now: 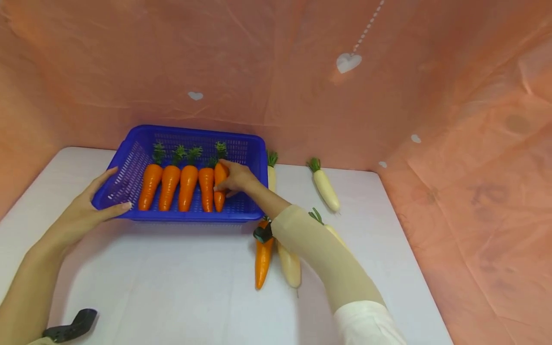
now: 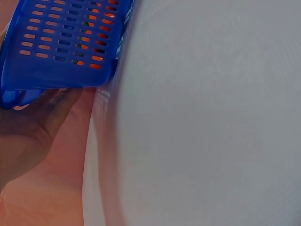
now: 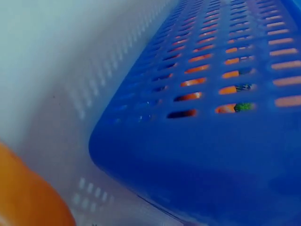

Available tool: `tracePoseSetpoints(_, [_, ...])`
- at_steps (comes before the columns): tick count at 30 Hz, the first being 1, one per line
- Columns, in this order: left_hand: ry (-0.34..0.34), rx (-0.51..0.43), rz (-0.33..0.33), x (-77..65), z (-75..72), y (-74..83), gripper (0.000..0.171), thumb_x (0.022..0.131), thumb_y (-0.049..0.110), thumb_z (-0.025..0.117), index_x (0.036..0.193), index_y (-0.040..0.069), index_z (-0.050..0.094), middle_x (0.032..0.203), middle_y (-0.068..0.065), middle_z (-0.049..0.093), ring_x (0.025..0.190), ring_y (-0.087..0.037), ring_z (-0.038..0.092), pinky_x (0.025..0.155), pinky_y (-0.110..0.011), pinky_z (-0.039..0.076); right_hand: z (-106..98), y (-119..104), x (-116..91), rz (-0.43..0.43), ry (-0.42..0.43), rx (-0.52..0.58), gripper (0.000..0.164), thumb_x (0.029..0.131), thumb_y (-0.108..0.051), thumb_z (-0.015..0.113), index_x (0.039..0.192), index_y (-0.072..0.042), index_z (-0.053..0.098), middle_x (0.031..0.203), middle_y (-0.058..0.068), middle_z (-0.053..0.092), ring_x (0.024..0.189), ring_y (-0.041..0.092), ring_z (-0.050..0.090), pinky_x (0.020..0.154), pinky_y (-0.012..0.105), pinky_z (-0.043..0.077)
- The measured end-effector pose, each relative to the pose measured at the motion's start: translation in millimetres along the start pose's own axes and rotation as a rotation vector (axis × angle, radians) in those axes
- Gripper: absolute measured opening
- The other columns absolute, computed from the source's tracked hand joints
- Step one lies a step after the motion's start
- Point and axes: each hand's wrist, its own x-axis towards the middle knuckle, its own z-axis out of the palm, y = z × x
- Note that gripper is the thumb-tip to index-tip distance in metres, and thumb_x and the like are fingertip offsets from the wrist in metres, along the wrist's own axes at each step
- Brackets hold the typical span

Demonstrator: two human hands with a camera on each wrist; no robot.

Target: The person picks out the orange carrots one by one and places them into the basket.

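A blue perforated plastic basket (image 1: 194, 215) stands on the white table, with several orange carrots (image 1: 188, 187) lying side by side in it, green tops toward the back. My left hand (image 1: 84, 208) grips the basket's left end, thumb along the front corner. In the left wrist view that hand (image 2: 23, 146) is at the basket's end wall (image 2: 56, 75). Reaching over the right side, my right hand (image 1: 237, 177) holds the rightmost carrot (image 1: 220, 201) inside the basket. The right wrist view shows only the basket's outer wall (image 3: 188, 165), not the fingers.
Right of the basket, a loose carrot (image 1: 263, 263) lies beside a white radish (image 1: 289, 266). Another radish (image 1: 326, 191) lies farther right; one more (image 1: 338, 235) is partly behind my right sleeve. Orange cloth (image 1: 258, 72) hangs behind the table. A black device (image 1: 77, 326) is at my left wrist.
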Motion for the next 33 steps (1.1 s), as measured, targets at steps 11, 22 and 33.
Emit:
tracePoseSetpoints(11, [-0.009, 0.020, 0.019, -1.4, -0.9, -2.8, 0.091, 0.097, 0.029, 0.064, 0.159, 0.038, -0.003, 0.163, -0.021, -0.012, 0.142, -0.058, -0.012, 0.103, -0.080, -0.007, -8, 2, -22, -0.102, 0.017, 0.016, 0.089, 0.084, -0.014, 0.081, 0.157, -0.024, 0.032, 0.141, 0.022, 0.052, 0.079, 0.030, 0.073, 0.073, 0.036, 0.061])
tracePoseSetpoints(22, [0.008, 0.020, 0.005, 0.0, -2.0, 0.5, 0.092, 0.097, 0.030, 0.064, 0.159, 0.040, -0.003, 0.163, -0.023, -0.011, 0.142, -0.058, -0.011, 0.105, -0.079, -0.006, -30, 11, -69, -0.359, 0.058, 0.316, 0.063, 0.091, -0.016, 0.074, 0.148, -0.017, 0.048, 0.139, 0.014, 0.057, 0.103, 0.023, 0.070, 0.088, 0.044, 0.058])
tracePoseSetpoints(33, [-0.017, -0.002, 0.009, 0.2, -1.2, -1.7, 0.090, 0.097, 0.032, 0.064, 0.157, 0.046, -0.003, 0.163, -0.022, -0.013, 0.142, -0.057, -0.013, 0.102, -0.082, -0.004, -30, 49, -130, -0.496, 0.200, 0.348, 0.046, 0.094, -0.009, 0.069, 0.138, -0.012, 0.056, 0.128, 0.009, 0.063, 0.106, 0.022, 0.068, 0.086, 0.032, 0.058])
